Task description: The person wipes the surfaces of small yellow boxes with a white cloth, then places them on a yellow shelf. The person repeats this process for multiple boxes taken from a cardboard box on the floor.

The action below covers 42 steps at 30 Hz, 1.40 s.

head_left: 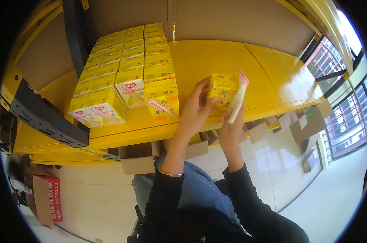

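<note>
My left hand (196, 108) is closed around a yellow drink carton (223, 87) from its left side, thumb across the front. The carton stands upright at the shelf's front edge; whether it rests on the shelf I cannot tell. A folded whitish cloth with a pink edge (239, 100) is in my right hand (232, 131), upright along the carton's right side. That hand's fingers are mostly hidden behind the cloth. To the left, rows of yellow and white drink cartons (128, 65) stand packed together, the front ones with pink straws (161, 107) on them.
The yellow metal shelf (216, 54) has a brown board (232, 24) behind it and a black upright post (76, 36) at the left. Opened cardboard boxes (139, 158) sit below its front edge. A red and brown box (49, 198) stands on the tiled floor at lower left; a barred window (347, 109) is at right.
</note>
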Each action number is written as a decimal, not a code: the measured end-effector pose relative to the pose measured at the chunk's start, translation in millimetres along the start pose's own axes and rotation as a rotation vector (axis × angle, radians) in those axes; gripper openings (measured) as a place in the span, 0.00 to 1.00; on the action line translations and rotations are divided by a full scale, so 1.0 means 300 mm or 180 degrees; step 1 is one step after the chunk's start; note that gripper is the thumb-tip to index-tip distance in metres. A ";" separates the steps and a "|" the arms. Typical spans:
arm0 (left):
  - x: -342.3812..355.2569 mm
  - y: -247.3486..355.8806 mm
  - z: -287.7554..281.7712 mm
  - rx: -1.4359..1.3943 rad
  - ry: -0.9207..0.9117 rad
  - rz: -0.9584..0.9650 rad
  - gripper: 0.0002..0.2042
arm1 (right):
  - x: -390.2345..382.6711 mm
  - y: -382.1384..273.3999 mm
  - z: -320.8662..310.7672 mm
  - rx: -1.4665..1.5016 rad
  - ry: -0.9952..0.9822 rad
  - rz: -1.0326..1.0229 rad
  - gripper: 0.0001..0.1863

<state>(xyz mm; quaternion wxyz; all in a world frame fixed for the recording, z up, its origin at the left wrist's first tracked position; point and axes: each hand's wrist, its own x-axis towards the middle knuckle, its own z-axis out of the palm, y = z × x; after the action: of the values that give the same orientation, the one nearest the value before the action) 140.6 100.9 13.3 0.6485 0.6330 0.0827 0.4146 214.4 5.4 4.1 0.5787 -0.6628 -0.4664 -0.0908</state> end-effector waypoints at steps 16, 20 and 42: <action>-0.001 -0.066 -0.027 0.0721 0.0179 0.0470 0.25 | 0.074 -0.090 -0.201 -0.1225 -0.0224 -0.1679 0.24; -0.002 -0.035 -0.007 0.0340 0.0003 0.0256 0.25 | 0.017 -0.001 -0.139 -0.1681 -0.0364 -0.1658 0.24; -0.011 0.022 0.022 0.0368 0.0048 0.0166 0.36 | -0.040 -0.001 -0.176 -0.1407 -0.1239 -0.0971 0.30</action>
<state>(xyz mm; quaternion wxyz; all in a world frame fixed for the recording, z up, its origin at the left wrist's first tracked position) 139.8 92.8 19.2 0.5992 0.6682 0.0949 0.4307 229.9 -45.8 12.8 0.3006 -0.6998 -0.6311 -0.1470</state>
